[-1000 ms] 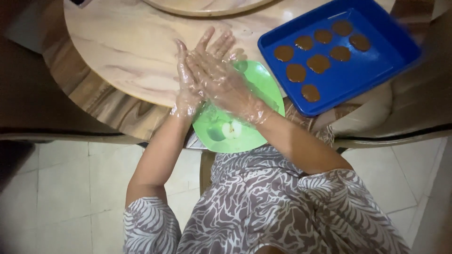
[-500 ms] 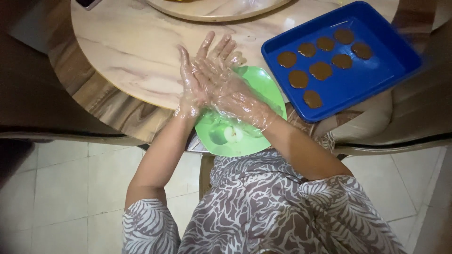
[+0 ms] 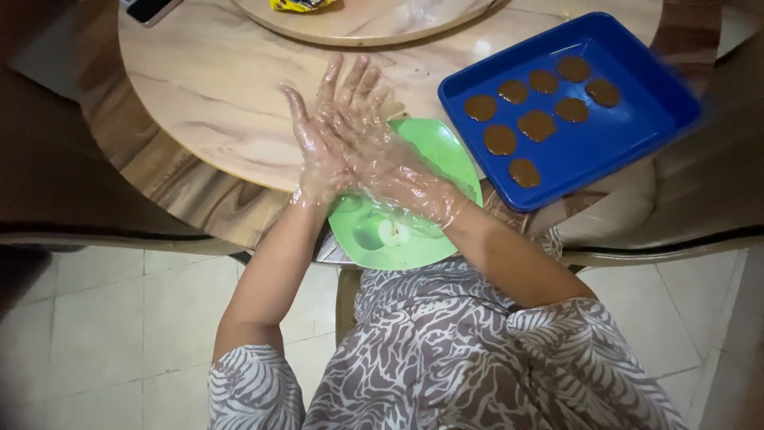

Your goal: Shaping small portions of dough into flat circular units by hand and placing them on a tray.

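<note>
clear plastic gloves, thin and crinkled, cover both hands. left hand: fingers straight and spread, pointing far across the worktop, palm turned toward the other hand. right hand: laid flat against the left one, palm to palm, fingers likewise extended. grip state: both grips flat and open, pressed together; whether anything lies between the palms cannot be told.

green plate: round-edged, bright green, apple picture on its near part; lies directly under the right wrist and forearm, at the near edge of the worktop, overhanging toward the person's lap.

worktop: round, pale marbled wood-tone surface with a darker brown rim.

blue tray: rectangular, deep blue, raised walls; sits right of the hands, just beside the plate, its near corner at the worktop's edge. contents: eight flat brown discs, dough-like, in loose rows, apart from one another.

round wooden turntable: far centre, partly cut off by the frame; a yellow wrapper lies on it.

dark phone: far left corner of the worktop, mostly out of view.

patterned garment: grey and white swirl print, near, covering the person's shoulders and lap.

tiled floor: pale, near left.
</note>
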